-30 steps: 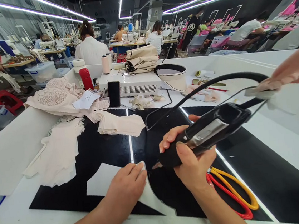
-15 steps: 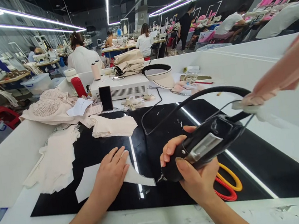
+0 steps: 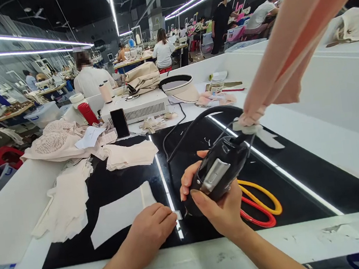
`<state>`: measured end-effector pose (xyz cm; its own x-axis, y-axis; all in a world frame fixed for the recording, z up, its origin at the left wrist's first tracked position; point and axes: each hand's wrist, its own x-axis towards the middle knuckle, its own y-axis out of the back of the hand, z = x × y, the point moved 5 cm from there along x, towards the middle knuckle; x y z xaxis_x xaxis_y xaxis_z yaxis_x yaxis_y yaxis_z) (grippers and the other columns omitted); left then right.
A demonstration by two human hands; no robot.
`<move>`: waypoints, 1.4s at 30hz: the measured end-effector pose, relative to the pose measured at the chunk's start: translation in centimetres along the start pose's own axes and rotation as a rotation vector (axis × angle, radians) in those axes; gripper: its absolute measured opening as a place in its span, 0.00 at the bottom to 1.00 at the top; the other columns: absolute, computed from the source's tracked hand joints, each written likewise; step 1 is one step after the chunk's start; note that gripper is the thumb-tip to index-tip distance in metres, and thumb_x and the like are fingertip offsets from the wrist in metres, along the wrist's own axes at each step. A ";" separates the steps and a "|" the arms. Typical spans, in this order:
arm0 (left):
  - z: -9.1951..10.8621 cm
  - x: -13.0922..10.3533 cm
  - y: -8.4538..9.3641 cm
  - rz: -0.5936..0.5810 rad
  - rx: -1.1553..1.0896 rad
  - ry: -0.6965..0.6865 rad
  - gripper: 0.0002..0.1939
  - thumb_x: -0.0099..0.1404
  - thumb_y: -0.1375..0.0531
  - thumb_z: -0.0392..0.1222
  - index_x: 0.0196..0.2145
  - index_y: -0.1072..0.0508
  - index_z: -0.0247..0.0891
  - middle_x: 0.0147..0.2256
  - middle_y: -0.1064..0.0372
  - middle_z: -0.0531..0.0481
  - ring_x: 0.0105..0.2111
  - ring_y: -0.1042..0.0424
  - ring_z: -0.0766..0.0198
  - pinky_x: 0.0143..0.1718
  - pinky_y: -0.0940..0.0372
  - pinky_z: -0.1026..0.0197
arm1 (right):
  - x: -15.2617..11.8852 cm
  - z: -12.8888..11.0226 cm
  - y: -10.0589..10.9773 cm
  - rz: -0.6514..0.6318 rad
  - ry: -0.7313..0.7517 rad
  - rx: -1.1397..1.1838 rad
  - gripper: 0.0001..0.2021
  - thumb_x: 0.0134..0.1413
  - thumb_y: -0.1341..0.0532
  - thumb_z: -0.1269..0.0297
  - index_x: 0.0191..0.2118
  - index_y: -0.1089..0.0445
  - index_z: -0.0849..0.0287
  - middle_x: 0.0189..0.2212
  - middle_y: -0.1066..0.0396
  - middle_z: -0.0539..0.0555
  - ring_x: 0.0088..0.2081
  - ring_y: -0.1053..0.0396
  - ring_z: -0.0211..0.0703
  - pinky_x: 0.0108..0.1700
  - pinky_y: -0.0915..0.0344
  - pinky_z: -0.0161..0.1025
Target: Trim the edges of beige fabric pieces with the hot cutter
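Note:
My right hand (image 3: pixel 217 199) wraps around a black corded hand tool (image 3: pixel 214 173) with a silver plate on its side. The tool points down towards the black board, and its tip is mostly hidden. A flat white fabric piece (image 3: pixel 120 210) with a beige line lies on the black board (image 3: pixel 82 249). My left hand (image 3: pixel 153 228) presses on the narrow right end of this piece, fingers curled together close to the tool's tip; that end shows just past the fingertips. Peach cloth (image 3: pixel 275 63) is tied around the tool's cord end and stretches upward.
Scissors with yellow and red handles (image 3: pixel 261 203) lie beside my right hand. Pale fabric stacks (image 3: pixel 131 153) and lace bra pieces (image 3: pixel 53 140) are at the left. Behind stand a phone (image 3: pixel 120 123), a vented white box (image 3: pixel 144 107) and a visor (image 3: pixel 179 89). Co-workers sit beyond.
My left hand has slid right and nearer to me along the fabric piece, its fingers now curled. The tool has shifted left and stands steeper. The camera view has turned.

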<state>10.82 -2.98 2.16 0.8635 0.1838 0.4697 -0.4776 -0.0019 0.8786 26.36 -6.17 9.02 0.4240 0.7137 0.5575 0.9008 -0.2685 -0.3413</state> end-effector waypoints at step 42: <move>-1.0 -1.4 -1.0 -0.005 -0.107 0.043 0.07 0.80 0.46 0.33 0.46 0.28 0.35 0.40 0.26 0.47 0.41 0.25 0.61 0.44 0.25 0.59 | -0.1 0.9 -0.6 0.025 0.005 0.009 0.21 0.59 0.29 0.61 0.55 0.35 0.49 0.31 0.27 0.46 0.26 0.28 0.38 0.27 0.24 0.36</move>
<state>9.89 -2.22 0.52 0.8594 0.2252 0.4590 -0.4896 0.1038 0.8657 25.65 -5.46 8.45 0.4473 0.7033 0.5525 0.8888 -0.2807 -0.3623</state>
